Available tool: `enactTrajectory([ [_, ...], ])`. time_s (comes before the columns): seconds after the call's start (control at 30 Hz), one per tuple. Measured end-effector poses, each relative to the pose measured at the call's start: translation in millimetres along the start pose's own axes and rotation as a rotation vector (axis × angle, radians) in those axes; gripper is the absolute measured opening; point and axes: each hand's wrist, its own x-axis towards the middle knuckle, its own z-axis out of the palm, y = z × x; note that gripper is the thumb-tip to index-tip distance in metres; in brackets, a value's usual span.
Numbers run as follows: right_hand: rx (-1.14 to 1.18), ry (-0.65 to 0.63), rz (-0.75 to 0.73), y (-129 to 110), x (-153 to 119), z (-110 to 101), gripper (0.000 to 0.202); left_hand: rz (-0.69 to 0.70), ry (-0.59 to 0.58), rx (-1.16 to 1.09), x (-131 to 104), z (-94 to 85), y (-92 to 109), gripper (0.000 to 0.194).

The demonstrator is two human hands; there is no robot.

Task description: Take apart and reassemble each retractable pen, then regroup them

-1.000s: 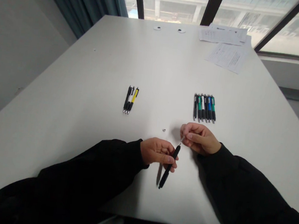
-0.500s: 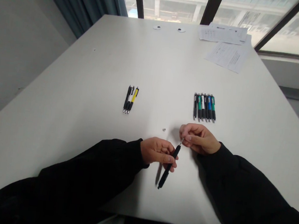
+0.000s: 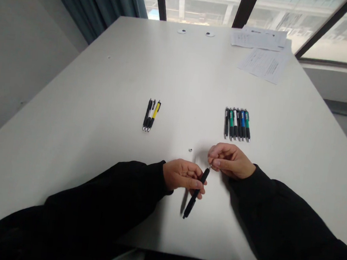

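A black pen (image 3: 195, 194) is pinched between the thumb and fingers of my left hand (image 3: 184, 176), its clip end pointing down toward me. At the pen's upper end, a thin silvery refill (image 3: 210, 166) pokes out a short way. My right hand (image 3: 231, 161) pinches the free end of this refill, and its fingertips hide most of it. On the table just beyond my hands lies a small silver piece (image 3: 190, 150), too small to make out clearly. Both hands are held a little above the white table (image 3: 117, 99).
Three pens, black, white and yellow (image 3: 154, 115), lie side by side left of centre. Farther right is a row of several pens (image 3: 237, 124) in black, green, white and blue. Printed papers (image 3: 262, 65) rest at the far right corner, and two oval fittings (image 3: 181, 31) sit along the far edge.
Less of the refill shows between the pen and my right fingertips than before. My right hand has shifted very slightly toward the pen; my left hand stays in place.
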Motion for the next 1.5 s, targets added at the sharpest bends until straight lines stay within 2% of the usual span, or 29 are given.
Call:
enactTrajectory([
  [0.13, -0.023, 0.01, -0.004, 3.3, -0.6, -2.6, 0.021, 0.017, 0.003, 0.0, 0.4, -0.8, -1.6, 0.035],
  [0.3, -0.123, -0.118, 0.033, 5.7, -3.3, -9.7, 0.024, 0.024, -0.006, -0.02, -0.6, -0.3, -0.8, 0.034],
  [0.43, -0.102, -0.188, 0.046, 3.2, -4.0, -9.8, 0.03, 0.021, 0.003, -0.025, -1.5, 1.0, 0.6, 0.033],
  [0.6, -0.168, -0.168, 0.016, -0.2, -4.0, -6.2, 0.01, 0.016, 0.002, -0.022, -1.3, 0.8, 0.9, 0.033],
  [0.77, -0.242, -0.188, 0.044, -2.1, -5.2, -4.8, 0.019, 0.012, -0.014, -0.025, -0.8, 0.6, 0.3, 0.034],
  [0.83, -0.276, -0.125, 0.011, -0.6, -3.3, -2.0, 0.025, 0.016, -0.022, -0.033, -0.4, 1.0, -0.1, 0.033],
  [0.9, -0.405, 0.018, -0.092, 1.9, 1.1, 4.2, 0.025, 0.02, -0.04, -0.036, 0.4, 1.1, -0.7, 0.033],
  [0.97, -0.669, 0.136, -0.234, 4.7, 7.2, 13.5, 0.024, 0.028, -0.059, -0.036, 1.3, 0.6, -1.2, 0.032],
  [1.07, -1.039, 0.071, -0.349, 7.5, 15.8, 27.1, 0.028, 0.041, -0.076, -0.042, 2.0, -0.7, -1.4, 0.033],
  [1.17, -1.149, 0.01, -0.365, 7.4, 19.7, 31.7, 0.02, 0.039, -0.071, -0.046, 1.6, -1.9, -0.9, 0.033],
  [1.27, -0.979, 0.044, -0.329, 4.8, 18.3, 23.3, 0.014, 0.032, -0.051, -0.055, 0.2, -2.3, -0.2, 0.032],
  [1.37, -0.581, 0.103, -0.199, 2.5, 14.5, 6.3, 0.017, 0.024, -0.03, -0.062, -1.3, -1.7, 0.9, 0.033],
  [1.43, -0.354, 0.075, -0.127, 2.4, 12.4, -4.5, 0.021, 0.014, -0.026, -0.058, -2.1, -1.0, 1.9, 0.033],
  [1.5, -0.243, 0.019, -0.095, 3.1, 11.1, -11.7, 0.021, 0.006, -0.03, -0.055, -2.7, -0.6, 2.6, 0.033],
])
